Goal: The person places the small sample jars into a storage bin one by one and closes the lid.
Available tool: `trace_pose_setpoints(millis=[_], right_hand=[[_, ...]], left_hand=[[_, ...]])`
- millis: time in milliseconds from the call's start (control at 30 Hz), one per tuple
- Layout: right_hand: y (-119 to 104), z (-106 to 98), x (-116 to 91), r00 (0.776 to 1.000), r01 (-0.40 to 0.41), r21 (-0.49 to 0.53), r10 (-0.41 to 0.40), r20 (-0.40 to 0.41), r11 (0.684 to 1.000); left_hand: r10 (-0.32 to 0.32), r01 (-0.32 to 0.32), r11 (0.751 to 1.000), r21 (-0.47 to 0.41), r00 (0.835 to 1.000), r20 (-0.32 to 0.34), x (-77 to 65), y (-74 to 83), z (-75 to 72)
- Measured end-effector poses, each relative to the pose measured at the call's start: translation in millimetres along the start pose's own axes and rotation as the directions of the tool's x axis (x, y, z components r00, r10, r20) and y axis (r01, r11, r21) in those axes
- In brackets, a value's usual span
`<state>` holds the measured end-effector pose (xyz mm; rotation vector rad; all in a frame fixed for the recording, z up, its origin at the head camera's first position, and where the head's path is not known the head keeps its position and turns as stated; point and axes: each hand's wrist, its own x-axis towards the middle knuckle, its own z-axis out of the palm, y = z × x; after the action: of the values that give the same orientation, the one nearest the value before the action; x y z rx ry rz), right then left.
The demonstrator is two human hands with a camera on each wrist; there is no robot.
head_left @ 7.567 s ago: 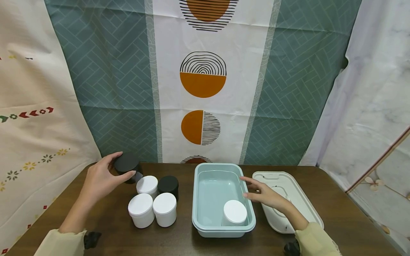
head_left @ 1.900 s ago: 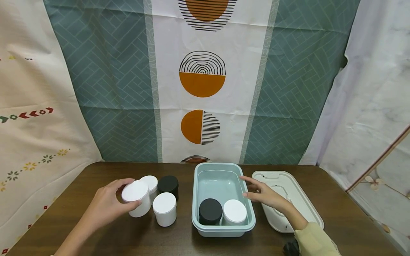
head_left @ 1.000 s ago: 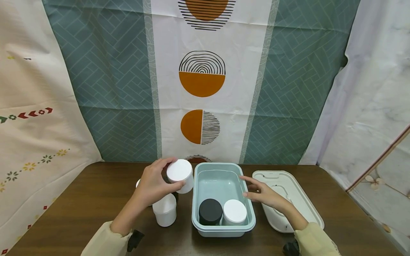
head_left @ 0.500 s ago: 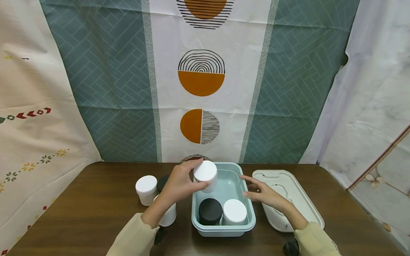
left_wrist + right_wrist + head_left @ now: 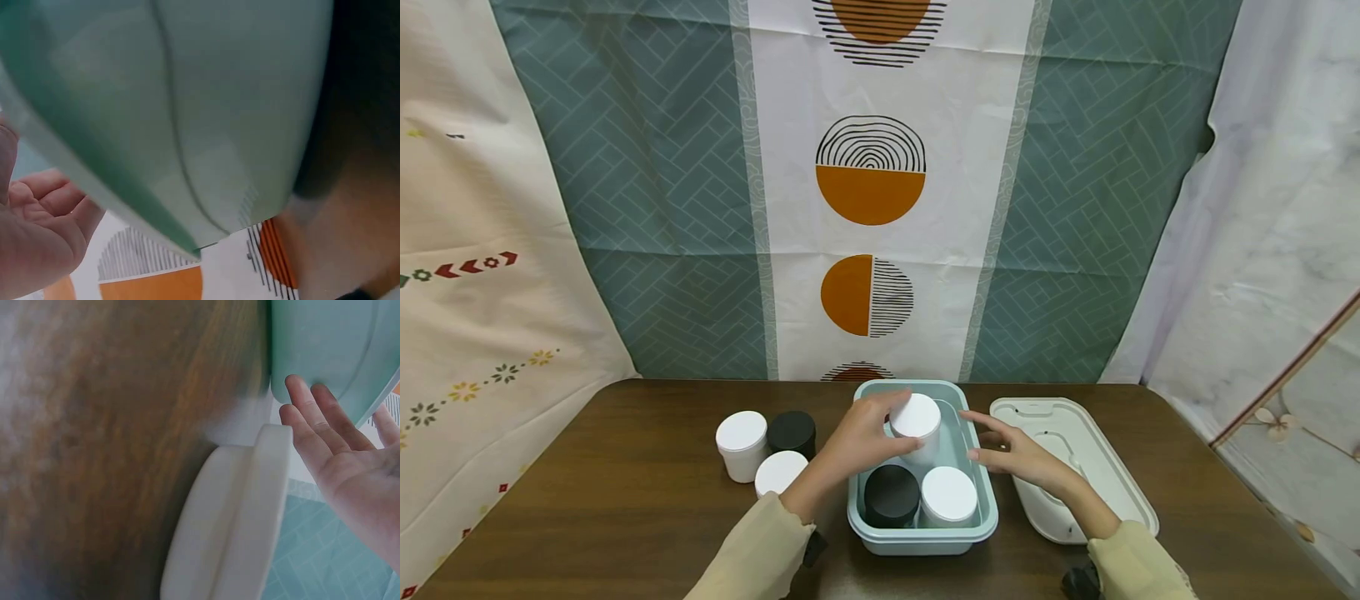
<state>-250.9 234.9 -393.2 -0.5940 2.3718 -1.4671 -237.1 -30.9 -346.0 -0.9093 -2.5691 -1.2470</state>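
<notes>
My left hand (image 5: 868,429) grips a white round jar (image 5: 917,415) by its sides, fingers behind and thumb in front, inside the rim outline of the pale blue rectangular tub (image 5: 856,500). A black jar (image 5: 892,496) and another white jar (image 5: 949,496) stand side by side at the tub's near end. Fingertips of my right hand (image 5: 1018,454) are at the tub's right rim; the right wrist view shows its fingers (image 5: 306,434) fairly straight beside the tub wall. From the left wrist, the tub's side hides the held jar.
Left of the tub stand a white jar (image 5: 741,442), a black jar (image 5: 792,433) and a white jar (image 5: 781,469) partly behind my left forearm. An off-white lid-like piece (image 5: 1120,475) lies right of the tub, under my right forearm. Patterned cloth (image 5: 880,192) hangs behind the table.
The black jar my left hand held earlier is now in the tub. My left hand has since carried a white jar rightward from the group and lowered it at the tub. Right hand unmoved.
</notes>
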Motion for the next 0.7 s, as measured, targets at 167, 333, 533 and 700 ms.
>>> trace_pose_setpoints(millis=[167,333,533,700], right_hand=[[0,0,0,1.0,-0.003,-0.003,0.003,0.0,1.0],[0,0,0,1.0,0.007,-0.003,-0.007,0.004,1.0],[1,0,1,1.0,0.008,0.001,-0.008,0.012,1.0],[0,0,1,1.0,0.013,-0.004,-0.013,0.011,1.0]], left_hand=[[-0.009,0.008,1.0,0.024,0.999,0.046,6.4,-9.4,9.0],[-0.013,0.008,0.999,0.049,0.996,0.091,11.5,-15.7,18.1],[-0.001,-0.013,0.993,0.116,0.992,0.127,13.9,-17.3,23.3],[-0.029,0.0,0.986,0.166,0.985,0.173,16.0,-17.5,25.4]])
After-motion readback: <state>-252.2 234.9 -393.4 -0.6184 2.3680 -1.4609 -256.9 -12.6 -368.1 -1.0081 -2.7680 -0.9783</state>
